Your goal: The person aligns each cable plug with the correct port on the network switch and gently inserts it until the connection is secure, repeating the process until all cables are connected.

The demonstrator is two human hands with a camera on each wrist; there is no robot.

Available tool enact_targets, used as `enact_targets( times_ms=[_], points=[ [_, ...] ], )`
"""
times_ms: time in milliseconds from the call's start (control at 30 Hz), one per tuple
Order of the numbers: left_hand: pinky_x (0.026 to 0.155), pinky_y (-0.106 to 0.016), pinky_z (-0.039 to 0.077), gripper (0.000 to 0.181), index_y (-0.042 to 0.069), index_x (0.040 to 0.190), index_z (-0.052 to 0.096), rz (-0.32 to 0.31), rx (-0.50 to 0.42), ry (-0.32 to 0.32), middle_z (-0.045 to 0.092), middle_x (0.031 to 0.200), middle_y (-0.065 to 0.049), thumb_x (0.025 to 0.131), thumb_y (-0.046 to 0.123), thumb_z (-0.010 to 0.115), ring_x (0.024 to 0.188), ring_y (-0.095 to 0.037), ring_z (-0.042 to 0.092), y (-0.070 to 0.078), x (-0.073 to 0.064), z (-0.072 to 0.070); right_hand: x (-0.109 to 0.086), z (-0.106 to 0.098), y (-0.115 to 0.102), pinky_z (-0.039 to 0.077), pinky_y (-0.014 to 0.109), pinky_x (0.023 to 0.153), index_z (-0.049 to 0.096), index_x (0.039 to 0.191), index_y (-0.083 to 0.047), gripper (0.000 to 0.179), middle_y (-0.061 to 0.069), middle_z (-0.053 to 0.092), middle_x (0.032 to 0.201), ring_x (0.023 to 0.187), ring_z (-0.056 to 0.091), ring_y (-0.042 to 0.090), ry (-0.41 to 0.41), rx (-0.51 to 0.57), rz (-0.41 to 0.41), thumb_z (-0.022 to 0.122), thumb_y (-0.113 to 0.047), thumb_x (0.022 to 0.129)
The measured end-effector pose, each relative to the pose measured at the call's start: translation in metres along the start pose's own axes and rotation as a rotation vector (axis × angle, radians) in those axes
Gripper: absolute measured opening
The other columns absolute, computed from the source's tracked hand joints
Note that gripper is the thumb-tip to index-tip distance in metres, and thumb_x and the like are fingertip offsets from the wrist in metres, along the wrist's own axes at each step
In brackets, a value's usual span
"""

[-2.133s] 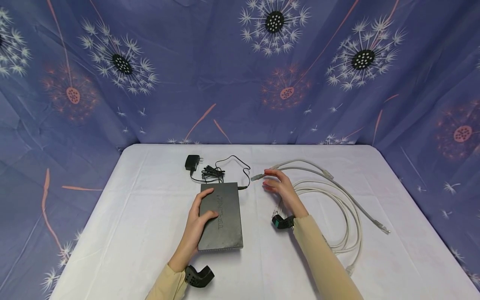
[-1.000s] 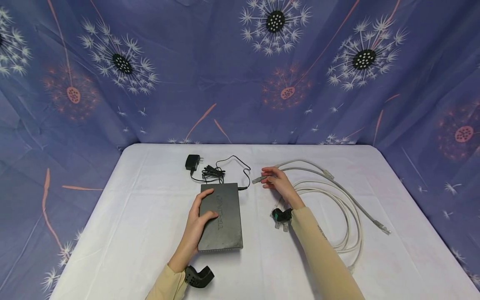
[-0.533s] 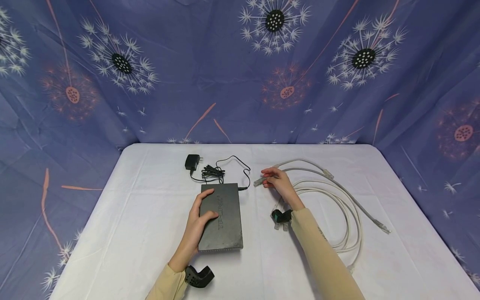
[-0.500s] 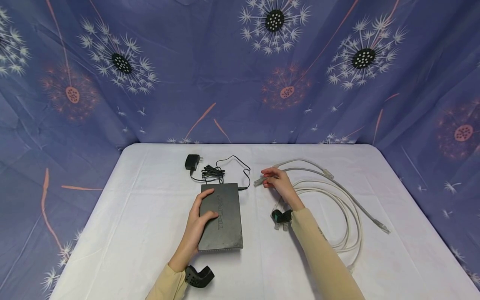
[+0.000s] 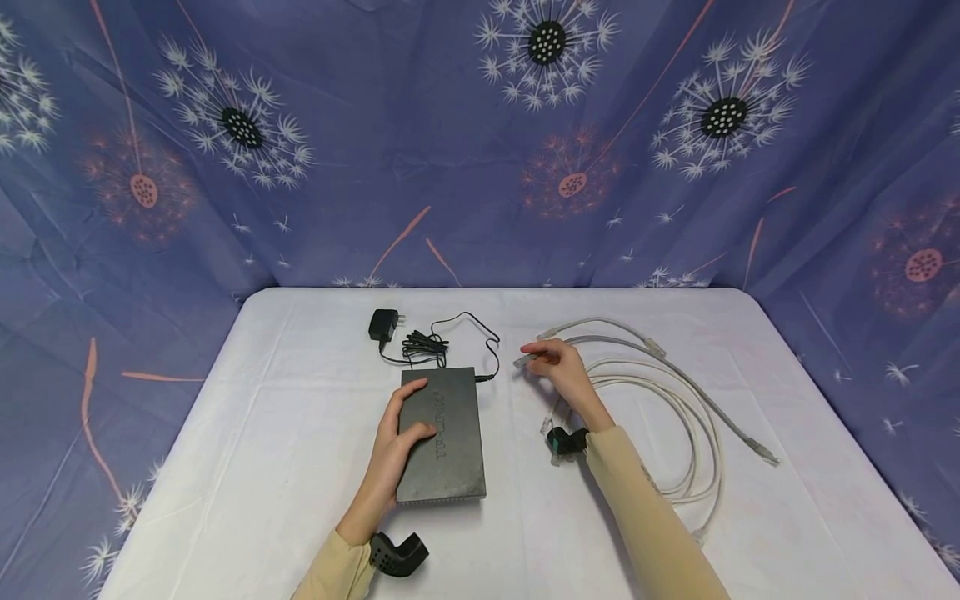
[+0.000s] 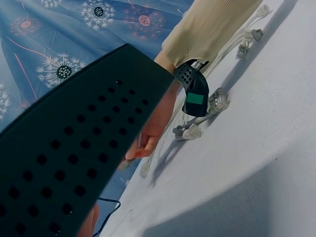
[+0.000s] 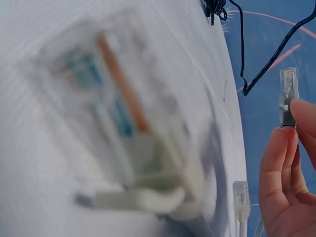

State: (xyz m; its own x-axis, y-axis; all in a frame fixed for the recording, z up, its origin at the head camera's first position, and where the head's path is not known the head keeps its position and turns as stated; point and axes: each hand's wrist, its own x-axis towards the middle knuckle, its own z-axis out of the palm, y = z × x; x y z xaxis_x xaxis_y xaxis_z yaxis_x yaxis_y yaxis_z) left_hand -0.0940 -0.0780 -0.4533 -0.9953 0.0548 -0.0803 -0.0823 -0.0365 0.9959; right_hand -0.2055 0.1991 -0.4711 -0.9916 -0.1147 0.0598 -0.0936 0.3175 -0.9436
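My left hand (image 5: 392, 446) grips a black TP-Link network switch (image 5: 459, 442) by its left side, with fingers and thumb lying on its top. In the left wrist view the switch's perforated side (image 6: 84, 143) hides most of that hand. My right hand (image 5: 564, 377) pinches the plug end of a grey Ethernet cable (image 5: 630, 340), to the right of the switch. The right wrist view shows its clear plug (image 7: 288, 81) sticking out past the thumb and fingertips, apart from the switch. Another clear plug (image 7: 118, 108) looms blurred, close to that camera.
A black power adapter (image 5: 384, 323) lies behind the switch, its bundled cord (image 5: 425, 345) running to the switch's back corner. Coiled white Ethernet cables (image 5: 693, 433) lie under and right of the right forearm. The grey cable's other plug (image 5: 767, 454) rests farther right.
My right hand has closed its fingers on the grey cable's plug, which has shifted slightly right and towards me. The left hand and the switch have stayed in place.
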Motion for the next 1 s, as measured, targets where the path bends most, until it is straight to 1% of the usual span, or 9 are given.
enact_targets(
  times_ms=[167,333,433,567,700,833,900,1000],
  points=[
    [0.097,-0.049,0.023,0.062,0.028,0.139,0.047,0.001,-0.002,0.000,0.026,0.151,0.001,0.082,0.005,0.058,0.130,-0.025,0.028,0.000,-0.001,0.000,-0.003,-0.002,-0.002,0.047,0.027,0.080,0.069,0.109,0.002,0.023,0.015,0.056,0.107,0.089,0.057,0.021,0.014,-0.024,-0.038,0.068,-0.003,0.086],
    [0.095,-0.048,0.025,0.062,0.029,0.139,0.047,-0.005,-0.003,0.000,0.028,0.150,0.001,0.082,0.006,0.057,0.128,-0.026,0.031,0.000,-0.001,0.000,-0.008,-0.003,-0.007,0.045,0.027,0.081,0.069,0.109,0.003,0.022,0.017,0.056,0.107,0.092,0.057,0.026,0.008,-0.024,-0.057,0.067,-0.005,0.088],
    [0.095,-0.047,0.025,0.062,0.029,0.139,0.047,-0.007,0.002,0.001,0.028,0.150,0.001,0.082,0.006,0.057,0.128,-0.025,0.031,0.000,-0.001,0.000,-0.015,-0.003,-0.021,0.045,0.025,0.080,0.067,0.108,0.007,0.021,0.019,0.055,0.105,0.091,0.057,0.028,0.005,-0.031,-0.075,0.065,-0.001,0.088],
    [0.095,-0.047,0.025,0.062,0.029,0.139,0.046,-0.010,0.004,0.000,0.029,0.149,0.000,0.082,0.006,0.057,0.128,-0.025,0.031,0.000,-0.001,0.000,-0.025,-0.001,-0.042,0.045,0.022,0.077,0.065,0.107,0.012,0.020,0.023,0.055,0.104,0.087,0.055,0.026,0.013,-0.030,-0.071,0.063,0.004,0.088],
    [0.094,-0.047,0.026,0.062,0.029,0.139,0.046,-0.014,0.000,-0.003,0.029,0.149,0.000,0.082,0.006,0.057,0.128,-0.025,0.032,0.001,-0.001,0.000,-0.031,0.000,-0.051,0.045,0.021,0.074,0.065,0.107,0.011,0.021,0.024,0.058,0.103,0.083,0.054,0.023,0.025,-0.028,-0.041,0.063,0.004,0.088],
    [0.094,-0.046,0.027,0.062,0.029,0.139,0.046,-0.014,-0.002,-0.004,0.028,0.149,0.000,0.082,0.006,0.057,0.127,-0.025,0.032,0.001,-0.001,0.001,-0.034,0.002,-0.053,0.046,0.022,0.072,0.064,0.107,0.011,0.021,0.024,0.061,0.102,0.081,0.055,0.023,0.034,-0.032,-0.045,0.063,0.004,0.088],
    [0.094,-0.047,0.026,0.062,0.030,0.139,0.046,-0.011,-0.002,-0.006,0.028,0.149,0.000,0.082,0.006,0.057,0.128,-0.025,0.031,0.001,-0.001,0.001,-0.033,0.003,-0.046,0.046,0.023,0.072,0.065,0.107,0.010,0.020,0.023,0.062,0.102,0.082,0.055,0.024,0.044,-0.023,-0.054,0.064,0.003,0.088],
    [0.095,-0.047,0.026,0.062,0.030,0.139,0.046,-0.007,0.000,-0.006,0.028,0.150,0.001,0.082,0.006,0.057,0.128,-0.025,0.031,0.001,0.000,0.001,-0.031,0.004,-0.034,0.045,0.022,0.072,0.066,0.105,0.008,0.019,0.020,0.062,0.102,0.082,0.055,0.022,0.072,-0.022,-0.080,0.066,0.002,0.087]
  ],
)
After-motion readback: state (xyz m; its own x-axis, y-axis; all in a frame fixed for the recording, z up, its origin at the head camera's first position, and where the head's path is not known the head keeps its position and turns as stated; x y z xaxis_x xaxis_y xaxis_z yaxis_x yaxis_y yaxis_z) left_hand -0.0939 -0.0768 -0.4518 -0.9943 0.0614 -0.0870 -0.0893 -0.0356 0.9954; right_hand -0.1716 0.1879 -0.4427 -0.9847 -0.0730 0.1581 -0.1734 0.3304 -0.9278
